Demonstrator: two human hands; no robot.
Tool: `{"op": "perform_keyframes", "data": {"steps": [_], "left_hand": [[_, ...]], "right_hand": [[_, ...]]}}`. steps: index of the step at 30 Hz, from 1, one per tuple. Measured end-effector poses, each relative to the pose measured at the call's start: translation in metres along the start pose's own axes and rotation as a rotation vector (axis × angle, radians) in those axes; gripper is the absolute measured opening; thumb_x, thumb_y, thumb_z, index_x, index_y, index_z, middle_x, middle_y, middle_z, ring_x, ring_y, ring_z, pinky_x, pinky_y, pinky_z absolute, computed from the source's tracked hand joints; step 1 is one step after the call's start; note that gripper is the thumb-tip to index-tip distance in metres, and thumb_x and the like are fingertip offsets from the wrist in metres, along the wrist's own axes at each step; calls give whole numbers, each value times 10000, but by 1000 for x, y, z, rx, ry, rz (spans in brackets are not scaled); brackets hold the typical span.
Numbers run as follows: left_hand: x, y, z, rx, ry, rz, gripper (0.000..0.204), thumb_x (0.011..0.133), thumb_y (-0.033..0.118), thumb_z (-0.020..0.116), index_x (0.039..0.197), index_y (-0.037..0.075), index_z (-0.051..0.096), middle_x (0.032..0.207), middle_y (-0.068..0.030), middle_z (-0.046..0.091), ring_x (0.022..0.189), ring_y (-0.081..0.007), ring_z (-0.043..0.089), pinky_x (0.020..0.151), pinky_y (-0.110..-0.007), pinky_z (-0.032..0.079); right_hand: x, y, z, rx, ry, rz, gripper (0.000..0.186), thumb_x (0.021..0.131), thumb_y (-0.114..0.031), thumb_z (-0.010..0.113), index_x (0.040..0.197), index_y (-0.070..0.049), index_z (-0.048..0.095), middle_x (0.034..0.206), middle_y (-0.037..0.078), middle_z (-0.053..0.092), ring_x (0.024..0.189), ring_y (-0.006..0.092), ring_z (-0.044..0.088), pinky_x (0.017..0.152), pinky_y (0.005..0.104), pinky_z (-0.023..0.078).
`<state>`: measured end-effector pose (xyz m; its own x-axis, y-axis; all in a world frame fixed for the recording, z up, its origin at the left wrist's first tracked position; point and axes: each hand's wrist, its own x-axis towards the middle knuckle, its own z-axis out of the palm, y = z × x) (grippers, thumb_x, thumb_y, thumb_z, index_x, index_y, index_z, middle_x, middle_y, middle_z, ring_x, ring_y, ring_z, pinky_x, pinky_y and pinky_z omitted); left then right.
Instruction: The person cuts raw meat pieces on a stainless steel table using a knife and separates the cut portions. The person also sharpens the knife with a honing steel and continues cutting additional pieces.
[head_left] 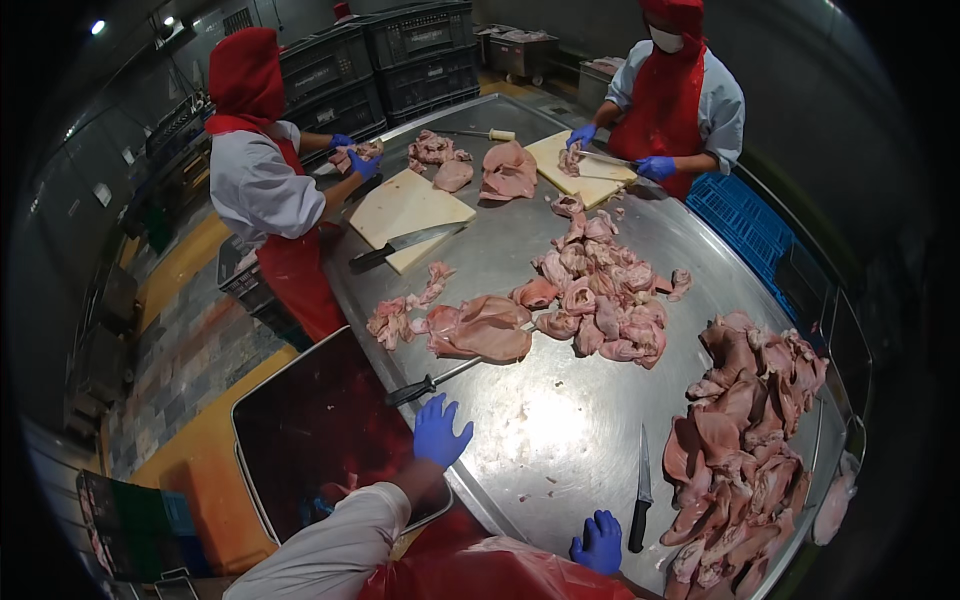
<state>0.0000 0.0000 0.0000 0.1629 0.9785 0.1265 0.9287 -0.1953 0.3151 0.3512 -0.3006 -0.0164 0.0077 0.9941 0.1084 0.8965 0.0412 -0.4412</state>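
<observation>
My left hand (440, 432), in a blue glove, is open at the steel table's left edge, its fingers spread. Just beyond its fingertips lies a sharpening steel (412, 391) with a dark handle. My right hand (598, 545), also gloved in blue, rests open at the near edge with nothing in it. Beside it on the right is a knife (642, 502) with a black handle, blade pointing away from me. Farther right spreads a large heap of pale pink meat pieces (740, 440). Beyond the steel lies a broad flat piece of meat (480, 328).
A pile of meat pieces (610, 300) occupies the middle of the steel table (520, 430). A dark red-stained bin (243, 425) stands left. Two co-workers in red aprons handle meat by cutting boards (420, 205); a big knife (408, 243) lies on one. Blue crates (740, 215) stand far right.
</observation>
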Motion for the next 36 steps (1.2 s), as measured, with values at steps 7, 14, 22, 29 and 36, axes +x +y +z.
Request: {"op": "perform_keyframes", "data": {"steps": [7, 14, 22, 29, 36], "left_hand": [[-20, -13, -18, 32, -27, -3, 607, 879, 497, 674, 1320, 82, 622, 1483, -192, 470, 1393, -382, 409, 1160, -515, 313], [0, 5, -4, 11, 0, 5, 603, 875, 490, 679, 1311, 77, 625, 1480, -188, 472, 1390, -378, 412, 1155, -515, 315], [3, 8, -3, 27, 57, 62, 577, 863, 452, 703, 1283, 63, 630, 1455, -200, 492, 1353, -390, 440, 1132, -526, 336], [8, 15, -2, 31, 97, 76, 547, 828, 409, 744, 1234, 63, 625, 1430, -226, 512, 1316, -432, 471, 1101, -553, 360], [5, 12, -1, 45, 101, 97, 551, 835, 402, 738, 1242, 48, 627, 1422, -221, 520, 1314, -431, 478, 1104, -549, 363]], "right_hand": [[-18, -18, 8, 44, -23, -7, 549, 780, -278, 752, 1222, 14, 610, 1371, 267, 517, 1325, 474, 451, 1133, 595, 337], [3, 4, 0, -9, -4, -5, 525, 789, -292, 743, 1204, 9, 628, 1349, 266, 538, 1298, 476, 479, 1124, 595, 352], [16, -9, -28, 17, -70, 44, 508, 825, -300, 713, 1218, 12, 638, 1346, 262, 562, 1301, 460, 498, 1125, 569, 370], [17, -5, -31, 28, -66, 60, 476, 846, -306, 700, 1209, -1, 653, 1351, 231, 577, 1319, 432, 502, 1133, 551, 376], [14, -8, -34, 33, -45, 47, 484, 852, -311, 691, 1227, -7, 654, 1375, 230, 571, 1321, 424, 510, 1135, 548, 379]]}}
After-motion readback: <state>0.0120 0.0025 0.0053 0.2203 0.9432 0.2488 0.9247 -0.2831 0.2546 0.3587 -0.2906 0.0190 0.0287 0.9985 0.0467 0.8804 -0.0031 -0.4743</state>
